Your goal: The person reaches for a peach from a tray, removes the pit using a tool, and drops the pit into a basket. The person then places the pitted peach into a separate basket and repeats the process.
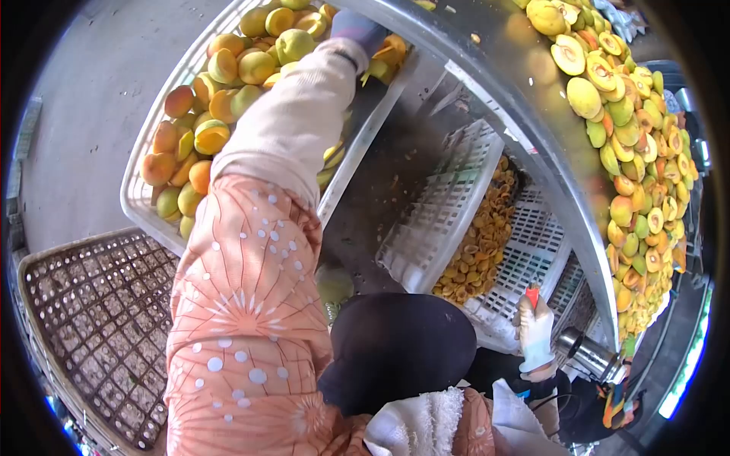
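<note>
Nearest: knee in smooth black cloth [403, 342], bottom centre. Left of it, a pink sleeve with white dots and starbursts [247, 311], pale knit cuff [285, 125] at its upper end.

Right hand, in a white glove [534, 334], right of the knee: fingers closed around a small red object [532, 295]; only its tip shows, rest hidden. Shiny metal cylinder [589, 353] just beside that hand.

Brown plastic grid crate [95, 311] at lower left.

Beyond it, white plastic crate [148, 215] loaded with round yellow-orange fruit [256, 68], some whole, some cut. Left arm runs up across this crate. Left hand, in a blue-grey glove [357, 32], is at its far end, fruit directly to either side. Fingers out of sight, so can't tell if they're spread or gripping a piece.

Right of that, lower down: white slotted plastic crate [441, 205] containing small orange-brown pieces [475, 247], partly under the curved edge of a grey metal table [525, 99]. On the table, far right: long heap of halved yellow-orange fruit [631, 144], well apart from the left hand.
</note>
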`<action>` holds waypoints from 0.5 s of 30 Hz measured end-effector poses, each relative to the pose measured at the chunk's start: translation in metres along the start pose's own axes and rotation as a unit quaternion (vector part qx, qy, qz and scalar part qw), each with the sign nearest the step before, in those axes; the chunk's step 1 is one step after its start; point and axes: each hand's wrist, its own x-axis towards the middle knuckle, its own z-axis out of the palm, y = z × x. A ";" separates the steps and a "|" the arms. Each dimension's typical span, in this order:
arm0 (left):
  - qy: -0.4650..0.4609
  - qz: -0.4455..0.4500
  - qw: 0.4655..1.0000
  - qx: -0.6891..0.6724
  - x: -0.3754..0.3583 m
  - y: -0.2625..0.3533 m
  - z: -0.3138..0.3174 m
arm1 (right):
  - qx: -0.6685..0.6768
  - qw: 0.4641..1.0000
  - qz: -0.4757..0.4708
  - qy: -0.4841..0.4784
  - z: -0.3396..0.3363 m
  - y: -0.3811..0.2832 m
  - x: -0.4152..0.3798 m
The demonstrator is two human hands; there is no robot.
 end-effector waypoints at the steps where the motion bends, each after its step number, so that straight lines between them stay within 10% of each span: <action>1: -0.014 -0.003 0.990 -0.138 0.005 0.005 0.006 | -0.018 1.000 0.006 -0.007 0.001 0.001 0.000; 2: -0.026 -0.008 0.961 -0.276 0.005 0.009 0.012 | -0.023 1.000 0.014 -0.007 0.002 0.003 -0.001; 13: -0.251 0.016 0.949 0.192 -0.024 -0.019 -0.062 | -0.030 0.984 -0.173 0.027 0.017 0.017 0.002; 15: -0.141 0.088 0.973 0.162 -0.080 0.004 -0.096 | -0.032 0.980 -0.194 0.040 0.013 0.021 0.001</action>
